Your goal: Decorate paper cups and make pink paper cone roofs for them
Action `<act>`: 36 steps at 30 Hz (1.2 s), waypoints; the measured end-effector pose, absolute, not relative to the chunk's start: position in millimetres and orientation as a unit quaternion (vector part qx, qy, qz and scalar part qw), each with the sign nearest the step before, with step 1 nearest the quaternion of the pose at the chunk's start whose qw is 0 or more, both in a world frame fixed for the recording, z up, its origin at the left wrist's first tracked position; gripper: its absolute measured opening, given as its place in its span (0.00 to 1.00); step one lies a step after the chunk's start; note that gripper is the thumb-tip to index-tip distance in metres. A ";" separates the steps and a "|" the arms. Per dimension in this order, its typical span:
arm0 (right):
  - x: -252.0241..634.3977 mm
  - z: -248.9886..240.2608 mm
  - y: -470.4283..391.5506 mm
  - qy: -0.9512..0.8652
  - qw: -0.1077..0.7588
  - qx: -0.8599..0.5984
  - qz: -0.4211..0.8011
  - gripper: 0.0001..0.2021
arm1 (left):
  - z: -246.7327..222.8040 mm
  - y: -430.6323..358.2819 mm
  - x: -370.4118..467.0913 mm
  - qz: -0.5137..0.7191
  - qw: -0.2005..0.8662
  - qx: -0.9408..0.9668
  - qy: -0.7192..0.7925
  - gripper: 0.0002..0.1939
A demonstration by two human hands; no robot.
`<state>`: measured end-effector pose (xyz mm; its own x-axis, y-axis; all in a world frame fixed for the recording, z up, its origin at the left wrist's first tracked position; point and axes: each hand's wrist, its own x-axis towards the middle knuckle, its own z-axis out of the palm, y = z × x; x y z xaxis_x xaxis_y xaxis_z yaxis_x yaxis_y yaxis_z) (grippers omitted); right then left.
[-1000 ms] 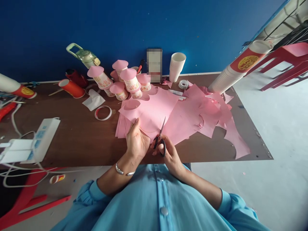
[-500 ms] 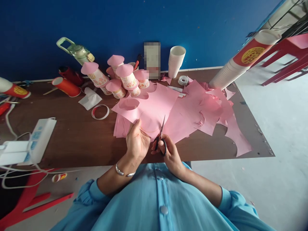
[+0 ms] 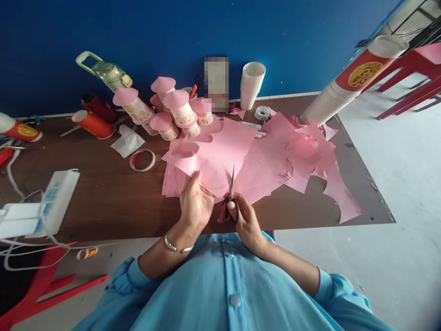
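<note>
A: How is the left hand (image 3: 197, 202) set?
B: It sits near the table's middle edge, palm turned up, thumb on top of the pink paper (image 3: 227, 142) and the other fingers partly hidden under it. The grip is closed on the sheet's near edge. (A silver bracelet (image 3: 171, 243) circles that wrist.)
A: And the right hand (image 3: 246, 220)?
B: Just to the right, wrist low, fingers curled round the black handles of the scissors (image 3: 232, 195), thumb at the nearer loop. The blades point to the far side, at the paper's near right part; whether they are parted I can't tell.
A: Where does the paper lie?
B: In front of the person, over other pink sheets on the brown table (image 3: 113, 202). It has rounded gaps on its far left side and a thin curved line near the left thumb.
A: Any writing?
B: The tall cup stack (image 3: 351, 82) at the far right wears a red band with a round yellow emblem, its marks too unclear to read. The power strip (image 3: 57, 202) on the near left carries blue print, too small to make out.
A: And those little cone-topped towers (image 3: 179, 110)?
B: Far side, left of the middle: pale cups with flower-like patterns under pink roofs.
</note>
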<state>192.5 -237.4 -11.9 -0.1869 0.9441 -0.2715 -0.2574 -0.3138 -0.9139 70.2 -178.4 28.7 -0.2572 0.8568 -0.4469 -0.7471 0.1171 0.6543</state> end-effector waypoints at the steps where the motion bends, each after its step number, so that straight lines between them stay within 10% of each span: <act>1: 192.7 -12.5 -237.6 -0.378 0.446 -0.458 0.670 0.26 | 28.6 -178.6 70.3 0.662 0.603 0.064 0.441 0.13; 36: 203.7 -3.9 -236.7 -0.332 0.425 -0.460 0.706 0.25 | 9.7 -174.6 46.1 0.654 0.546 0.117 0.510 0.10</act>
<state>203.7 -236.7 -3.9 -0.2167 0.9050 -0.3662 -0.2942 -0.4182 -0.8594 46.1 -174.6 9.7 -0.3753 0.8343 -0.4038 -0.5947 0.1174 0.7953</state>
